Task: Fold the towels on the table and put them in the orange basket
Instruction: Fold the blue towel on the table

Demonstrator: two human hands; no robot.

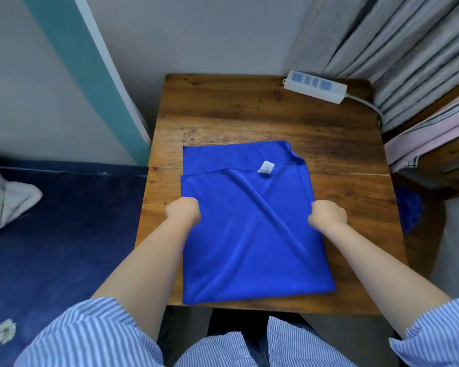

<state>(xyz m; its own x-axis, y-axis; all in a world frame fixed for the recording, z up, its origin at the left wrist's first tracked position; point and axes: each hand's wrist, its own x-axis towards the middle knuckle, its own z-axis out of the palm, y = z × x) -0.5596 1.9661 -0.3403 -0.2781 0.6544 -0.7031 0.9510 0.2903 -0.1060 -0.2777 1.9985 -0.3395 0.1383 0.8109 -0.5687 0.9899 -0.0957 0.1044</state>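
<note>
A bright blue towel lies on the wooden table, folded over once so its upper layer stops short of the far edge. A white label shows near that fold edge. My left hand grips the towel's left side edge with closed fingers. My right hand grips the right side edge the same way. Diagonal creases run across the cloth between my hands. No orange basket is in view.
A white power strip with its cable lies at the table's far right corner. A dark blue bed runs along the left. Striped curtains hang at the right. More blue cloth sits low beside the table's right edge.
</note>
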